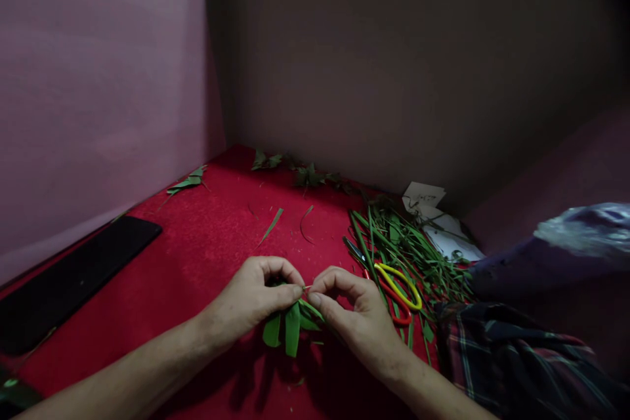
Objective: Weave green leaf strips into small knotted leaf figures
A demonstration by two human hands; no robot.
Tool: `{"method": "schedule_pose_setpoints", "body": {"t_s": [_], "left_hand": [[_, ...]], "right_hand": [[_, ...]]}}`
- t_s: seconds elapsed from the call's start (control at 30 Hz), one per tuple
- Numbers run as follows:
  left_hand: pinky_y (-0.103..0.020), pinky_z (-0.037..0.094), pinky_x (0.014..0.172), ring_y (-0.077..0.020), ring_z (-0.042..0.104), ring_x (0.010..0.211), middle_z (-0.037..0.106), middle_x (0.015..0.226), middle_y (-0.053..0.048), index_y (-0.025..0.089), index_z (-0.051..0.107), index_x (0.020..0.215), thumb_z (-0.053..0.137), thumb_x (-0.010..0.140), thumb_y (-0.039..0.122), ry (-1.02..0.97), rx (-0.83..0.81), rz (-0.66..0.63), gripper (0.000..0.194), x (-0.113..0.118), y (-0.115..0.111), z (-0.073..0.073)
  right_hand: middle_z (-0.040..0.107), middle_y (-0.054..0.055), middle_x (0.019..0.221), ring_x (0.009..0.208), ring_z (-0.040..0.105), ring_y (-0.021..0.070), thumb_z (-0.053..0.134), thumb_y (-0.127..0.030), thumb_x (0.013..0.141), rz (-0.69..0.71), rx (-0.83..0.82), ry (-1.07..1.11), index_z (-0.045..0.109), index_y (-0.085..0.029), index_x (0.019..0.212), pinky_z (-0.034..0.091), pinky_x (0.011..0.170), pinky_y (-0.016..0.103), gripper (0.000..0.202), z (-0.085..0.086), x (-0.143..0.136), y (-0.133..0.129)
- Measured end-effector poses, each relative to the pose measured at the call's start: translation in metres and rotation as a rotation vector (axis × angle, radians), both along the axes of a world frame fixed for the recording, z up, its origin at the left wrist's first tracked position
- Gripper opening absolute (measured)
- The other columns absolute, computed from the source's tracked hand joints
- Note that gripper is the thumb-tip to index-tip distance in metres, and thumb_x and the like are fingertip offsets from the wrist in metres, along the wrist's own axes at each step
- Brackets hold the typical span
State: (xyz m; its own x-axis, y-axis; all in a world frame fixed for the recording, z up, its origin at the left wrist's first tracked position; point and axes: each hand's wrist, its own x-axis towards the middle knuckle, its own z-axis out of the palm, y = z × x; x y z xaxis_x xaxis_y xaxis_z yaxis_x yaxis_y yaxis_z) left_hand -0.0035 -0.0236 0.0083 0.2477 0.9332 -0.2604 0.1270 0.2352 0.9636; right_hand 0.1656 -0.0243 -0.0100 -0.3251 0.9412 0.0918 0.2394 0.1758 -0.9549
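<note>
My left hand (260, 292) is closed in a pinch on a small bunch of green leaves (292, 328), whose broad blades hang below the fingers. Close beside it, my right hand (352, 308) pinches thumb against forefinger. A thin pale strand (308, 287) shows in the small gap between the two sets of fingertips, and my right fingers grip its end. Just right of my right hand lie scissors (398, 285) with one yellow and one red handle loop, blades pointing up and left. They rest by a heap of cut green stems and leaves (408, 243).
A long black flat object (79, 282) lies on the red surface (211, 230) at left. Leaf scraps (189, 180) are scattered along the walls. White papers (447, 233) lie behind the heap. Plaid cloth (522, 354) and clear plastic (585, 230) are at right.
</note>
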Motion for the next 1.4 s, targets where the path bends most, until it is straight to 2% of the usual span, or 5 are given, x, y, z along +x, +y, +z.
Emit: {"method": "schedule_pose_setpoints", "body": {"t_s": [0.33,0.53,0.7,0.83,1.4], "left_hand": [[-0.025,0.04,0.054,-0.0129,0.053,0.055,0.06,0.058,-0.001,0.013,0.06,0.067,0.063,0.063,0.03,0.037,0.02,-0.015,0.018,0.001,0.0,-0.002],[-0.025,0.039,0.053,-0.0129,0.05,0.055,0.057,0.056,0.001,0.014,0.06,0.064,0.062,0.064,0.027,0.095,0.074,-0.028,0.013,0.001,0.001,-0.006],[-0.026,0.039,0.06,-0.0151,0.051,0.066,0.057,0.067,-0.002,0.016,0.064,0.065,0.06,0.068,0.02,0.197,0.265,-0.014,0.006,0.001,-0.002,-0.008],[-0.027,0.04,0.064,-0.0169,0.052,0.071,0.058,0.071,-0.004,0.017,0.065,0.066,0.058,0.07,0.017,0.255,0.361,-0.015,0.009,0.001,-0.005,-0.007],[-0.027,0.039,0.071,-0.0168,0.053,0.077,0.057,0.072,-0.001,0.017,0.065,0.07,0.053,0.071,0.009,0.357,0.48,-0.083,0.014,0.003,-0.008,-0.005]], "right_hand": [[0.056,-0.001,0.064,0.06,0.049,0.0117,0.057,-0.019,0.075,-0.02,-0.029,0.058,0.057,-0.017,0.066,0.04,0.057,0.023,0.009,-0.001,0.002,0.001],[0.054,0.0,0.063,0.06,0.048,0.0131,0.052,-0.015,0.078,-0.044,0.285,-0.153,0.055,-0.018,0.066,0.037,0.057,0.026,0.013,-0.002,0.004,-0.005],[0.053,0.001,0.061,0.059,0.047,0.0142,0.053,-0.015,0.078,-0.023,0.555,-0.296,0.059,-0.017,0.074,0.033,0.058,0.029,0.007,-0.005,0.004,-0.01],[0.055,0.002,0.063,0.061,0.048,0.0154,0.05,-0.013,0.079,0.007,0.661,-0.349,0.058,-0.017,0.078,0.032,0.059,0.03,0.009,-0.007,0.004,-0.01],[0.053,0.002,0.063,0.061,0.048,0.0159,0.05,-0.009,0.075,0.004,0.596,-0.248,0.056,-0.017,0.076,0.033,0.058,0.03,0.01,-0.008,0.002,-0.005]]}}
